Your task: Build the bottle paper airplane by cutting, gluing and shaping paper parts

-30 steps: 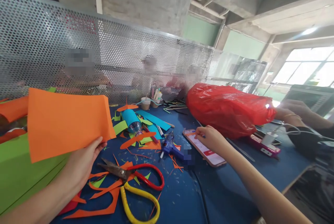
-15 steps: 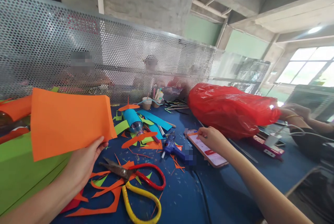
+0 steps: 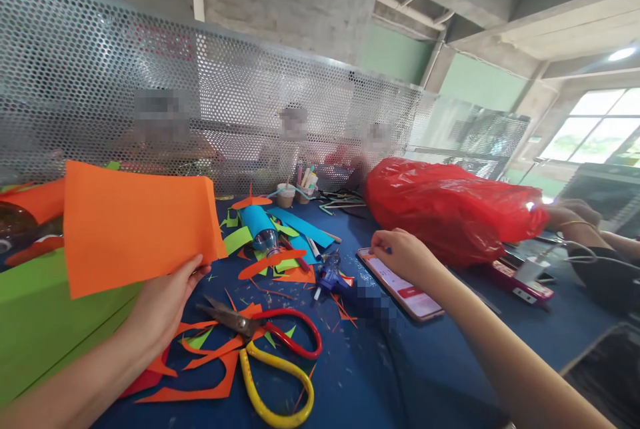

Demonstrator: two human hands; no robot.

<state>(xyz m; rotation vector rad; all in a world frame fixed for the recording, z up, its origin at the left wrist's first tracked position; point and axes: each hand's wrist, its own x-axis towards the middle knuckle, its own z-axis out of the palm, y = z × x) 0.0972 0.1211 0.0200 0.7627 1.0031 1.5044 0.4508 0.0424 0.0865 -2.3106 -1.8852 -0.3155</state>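
My left hand point(image 3: 163, 305) is closed on the lower edge of an orange paper sheet point(image 3: 140, 225), holding it up above the blue table point(image 3: 350, 375). My right hand point(image 3: 403, 257) rests with curled fingers on the top end of a smartphone point(image 3: 403, 285) lying flat on the table, a fingertip touching its screen. Scissors point(image 3: 273, 349) with one red and one yellow handle lie between my arms among orange and green paper scraps point(image 3: 200, 369).
A blue glue gun point(image 3: 333, 275), a blue-wrapped bottle point(image 3: 260, 229) and cut paper lie mid-table. A red plastic bag point(image 3: 450, 205) sits right. Green sheets point(image 3: 40, 312) lie left. A perforated metal screen point(image 3: 225, 102) backs the table; other people sit behind it, and another person's hands point(image 3: 570, 212) are far right.
The view has shifted slightly. My right hand has lifted a little toward the phone's top end. The orange sheet stays held up in my left hand.
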